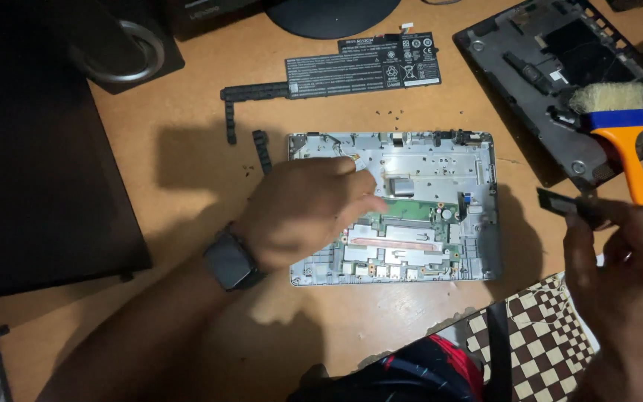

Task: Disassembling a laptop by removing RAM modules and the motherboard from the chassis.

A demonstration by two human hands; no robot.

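An opened small laptop chassis (478, 149) lies on the wooden desk, its silver frame, green board and copper heat pipe exposed. My left hand (303, 208), with a dark watch on the wrist, hovers over the chassis's left half, fingers curled near the upper middle; whether it holds anything is hidden. My right hand (630, 275) is at the right edge, pinching a small flat dark part (563, 202) between thumb and fingers, just right of the chassis.
A flat black battery pack (359, 67) lies behind the chassis, with black strips (262, 149) and tiny screws beside it. A dark bottom cover (530, 59) at back right carries an orange-handled brush (623, 126). A black panel (31, 164) fills the left; checkered cloth (537, 342) sits front right.
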